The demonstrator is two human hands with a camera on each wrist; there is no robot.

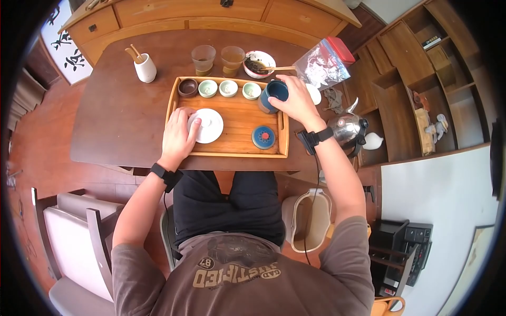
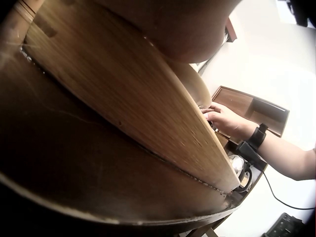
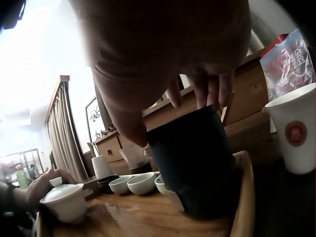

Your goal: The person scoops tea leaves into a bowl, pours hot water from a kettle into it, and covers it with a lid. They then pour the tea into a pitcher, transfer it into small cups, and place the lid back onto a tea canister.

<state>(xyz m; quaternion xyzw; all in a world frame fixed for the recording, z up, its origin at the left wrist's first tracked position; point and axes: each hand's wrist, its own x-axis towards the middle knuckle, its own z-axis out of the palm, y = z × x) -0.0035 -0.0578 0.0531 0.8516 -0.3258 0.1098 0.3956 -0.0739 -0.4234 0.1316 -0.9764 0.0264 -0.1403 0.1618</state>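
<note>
Right hand (image 1: 299, 102) grips blue canister (image 1: 266, 106)

Head view: the canister is pinched by its rim at the right end of the tray (image 1: 237, 145); the left hand (image 1: 178, 137) touches a white lidded bowl (image 1: 212, 128), whether gripping I cannot tell. Left wrist: the right hand shows beyond the tray's wall. Right wrist: pale cups (image 3: 141, 184) stand left of the canister.

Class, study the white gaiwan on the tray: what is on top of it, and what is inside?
On top of the gaiwan sits its white lid, with a knob in the middle. The lid covers the opening, so the inside cannot be seen.
</note>
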